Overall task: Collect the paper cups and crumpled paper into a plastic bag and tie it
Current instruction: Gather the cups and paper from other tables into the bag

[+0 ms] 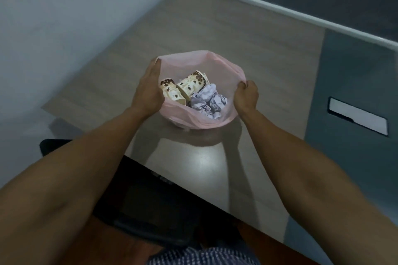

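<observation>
A pink plastic bag (217, 64) stands open on the table in the middle of the view. Inside it lie two paper cups with a cartoon print: one (172, 92) at the left, the other (192, 85) beside it. Crumpled white paper (210, 100) fills the bag's right side. My left hand (148, 90) holds the bag's left rim, fingers pointing up along it. My right hand (246, 95) is closed on the right rim, pinching the plastic.
The wooden table (215, 28) runs to a white wall (53, 28) at the left and a dark panel with a white rail (301, 13) at the back. A grey strip with a white slot (357, 116) lies at the right. A black chair (150, 200) sits below.
</observation>
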Motion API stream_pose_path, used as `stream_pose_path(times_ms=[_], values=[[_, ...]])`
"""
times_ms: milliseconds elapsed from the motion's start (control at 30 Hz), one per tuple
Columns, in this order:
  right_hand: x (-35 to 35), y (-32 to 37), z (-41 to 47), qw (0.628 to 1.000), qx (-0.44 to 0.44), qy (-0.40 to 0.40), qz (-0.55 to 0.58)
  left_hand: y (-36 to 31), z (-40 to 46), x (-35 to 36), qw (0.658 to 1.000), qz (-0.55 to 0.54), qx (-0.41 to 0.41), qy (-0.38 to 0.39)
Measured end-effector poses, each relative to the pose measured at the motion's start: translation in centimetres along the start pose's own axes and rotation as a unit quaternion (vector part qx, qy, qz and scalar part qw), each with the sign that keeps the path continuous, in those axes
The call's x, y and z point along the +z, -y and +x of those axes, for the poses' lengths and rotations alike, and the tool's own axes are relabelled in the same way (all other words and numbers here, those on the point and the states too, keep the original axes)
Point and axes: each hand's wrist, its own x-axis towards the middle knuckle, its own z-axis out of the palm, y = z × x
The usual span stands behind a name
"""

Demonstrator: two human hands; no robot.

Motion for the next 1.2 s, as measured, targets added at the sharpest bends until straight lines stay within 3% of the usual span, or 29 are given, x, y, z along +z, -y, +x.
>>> stream_pose_path(times_ms=[533, 700, 833, 1067, 1200], values=[[-21.5, -12.2, -1.9, 0.986, 0.044, -0.152, 0.053, -18.5, -0.3, 12.8, 0.985, -0.055, 0.131, 0.1], [-24.3, -17.4, -4.4, 0.985, 0.13, -0.118, 0.006, -18.9, -2.3, 15.9, 0.974, 0.014, 0.157, 0.16], [-24.9, -20.2, -6.3, 0.979, 0.198, -0.054, -0.018, -19.7, -5.4, 16.3, 0.975, -0.003, 0.131, 0.179], [-26.0, -18.8, -2.7, 0.983, 0.061, -0.04, -0.168, -21.2, -9.6, 16.3, 0.979, 0.029, 0.025, 0.2], [-26.4, -17.8, -0.7, 0.978, -0.062, -0.032, -0.195, -21.3, -10.6, 16.3, 0.979, 0.056, -0.016, 0.193]])
